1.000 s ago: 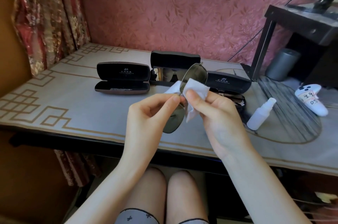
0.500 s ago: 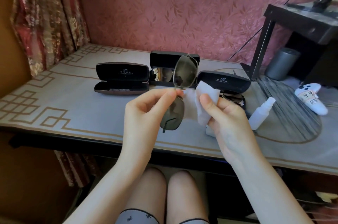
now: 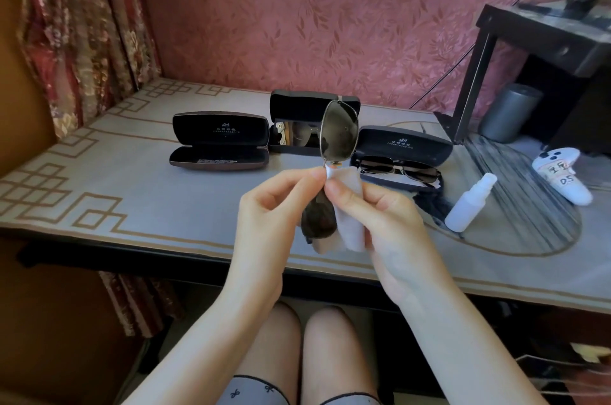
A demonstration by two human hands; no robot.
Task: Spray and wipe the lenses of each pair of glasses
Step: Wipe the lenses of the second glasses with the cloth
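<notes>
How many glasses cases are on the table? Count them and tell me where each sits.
3, all open. The left case lies empty; the middle case stands farthest back, partly behind the held sunglasses; the right case sits near the spray bottle. None looks hidden.

One bare left hand, raised at mid-frame: thumb and forefinger pinch the bridge of a metal-framed pair of dark-lensed sunglasses held on end, the other fingers loosely curled beneath. One bare right hand, just beside it, fingertips close to the left's: thumb and forefinger pinch a white wiping cloth by the lower lens, remaining fingers curled behind the cloth. Two bare forearms rise from the lower corners and converge, with two bare knees between them.
</notes>
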